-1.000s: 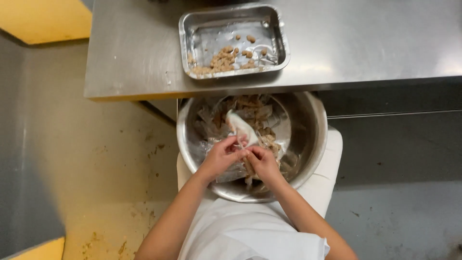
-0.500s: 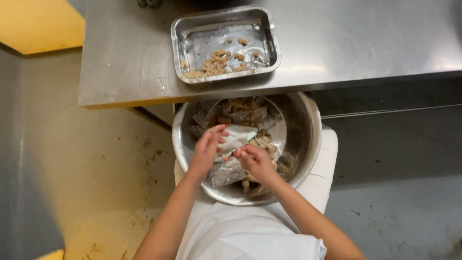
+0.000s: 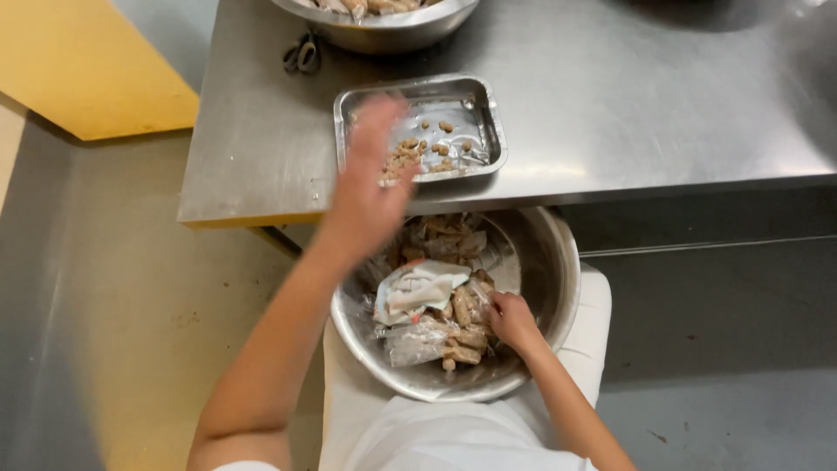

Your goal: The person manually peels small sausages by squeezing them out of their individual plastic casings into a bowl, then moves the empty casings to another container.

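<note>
The blurred left hand [image 3: 370, 187] hovers over the steel tray [image 3: 488, 109] of brown bits on the tabletop [image 3: 654, 96] — its grip unreadable — while the right hand [image 3: 513, 321] grasps wrapped pieces in the lap-held bowl [image 3: 558, 288], close for sorting.

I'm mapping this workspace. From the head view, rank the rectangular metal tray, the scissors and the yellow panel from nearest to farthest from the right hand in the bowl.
From the right hand:
1. Rectangular metal tray, on the table just above the bowl.
2. Scissors, farther up the table, left of the tray.
3. Yellow panel, far upper left, beyond the table.
</note>
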